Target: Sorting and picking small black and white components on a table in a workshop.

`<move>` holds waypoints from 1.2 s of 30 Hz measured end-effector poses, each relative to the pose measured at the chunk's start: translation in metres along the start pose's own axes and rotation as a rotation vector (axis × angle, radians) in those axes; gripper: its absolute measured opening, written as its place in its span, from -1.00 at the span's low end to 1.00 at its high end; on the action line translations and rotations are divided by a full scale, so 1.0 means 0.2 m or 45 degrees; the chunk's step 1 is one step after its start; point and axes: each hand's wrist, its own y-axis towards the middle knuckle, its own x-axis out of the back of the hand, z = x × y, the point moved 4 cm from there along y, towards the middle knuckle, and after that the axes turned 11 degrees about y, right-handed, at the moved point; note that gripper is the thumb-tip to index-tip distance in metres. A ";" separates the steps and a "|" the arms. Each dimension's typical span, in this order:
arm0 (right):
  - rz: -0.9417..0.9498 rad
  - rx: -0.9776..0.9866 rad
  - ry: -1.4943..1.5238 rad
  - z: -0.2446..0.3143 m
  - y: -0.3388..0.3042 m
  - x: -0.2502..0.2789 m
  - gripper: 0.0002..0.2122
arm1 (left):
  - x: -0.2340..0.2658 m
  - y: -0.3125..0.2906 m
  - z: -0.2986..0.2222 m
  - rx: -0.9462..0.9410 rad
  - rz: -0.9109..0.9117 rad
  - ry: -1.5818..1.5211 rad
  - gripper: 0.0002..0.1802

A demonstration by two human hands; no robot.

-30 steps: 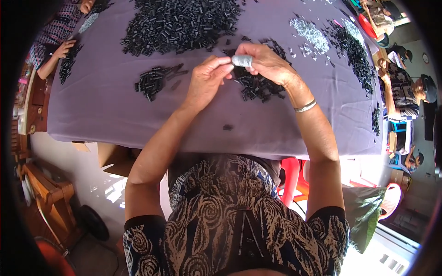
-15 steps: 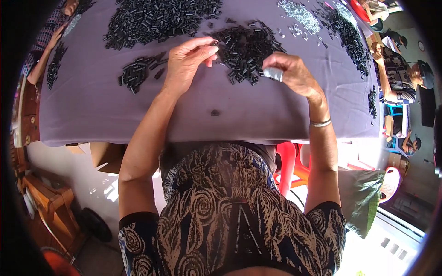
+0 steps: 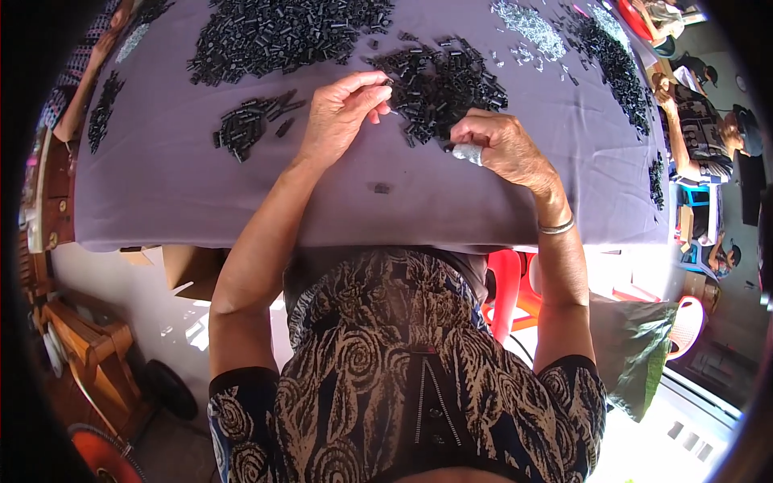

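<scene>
A small dark piece point(image 3: 389, 82) pinched in the left hand point(image 3: 342, 113) is mostly covered by the fingertips, and its shape cannot be made out. The inner fingers of the right hand point(image 3: 509, 145) are hidden by its back; whether the dark bit point(image 3: 449, 147) at their tips is held cannot be told. Part of the nearer black pile point(image 3: 435, 88) is hidden behind the hands. The large black heap point(image 3: 290, 36) is cut off by the top edge. The lone piece point(image 3: 381, 187) on the worktop point(image 3: 201, 193) is blurred. The pale pieces point(image 3: 531, 28) are too small to be identified.
</scene>
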 end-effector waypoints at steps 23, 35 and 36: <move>-0.138 -0.059 0.534 0.01 0.13 -0.02 -0.93 | -0.05 -0.02 -0.05 0.047 0.106 0.251 -0.79; -0.348 0.068 0.658 0.02 0.32 -0.05 -0.85 | -0.04 -0.02 -0.05 -0.064 0.079 0.161 -0.83; -0.378 0.085 0.746 0.02 0.33 -0.05 -0.86 | -0.04 -0.02 -0.06 -0.060 0.064 0.172 -0.83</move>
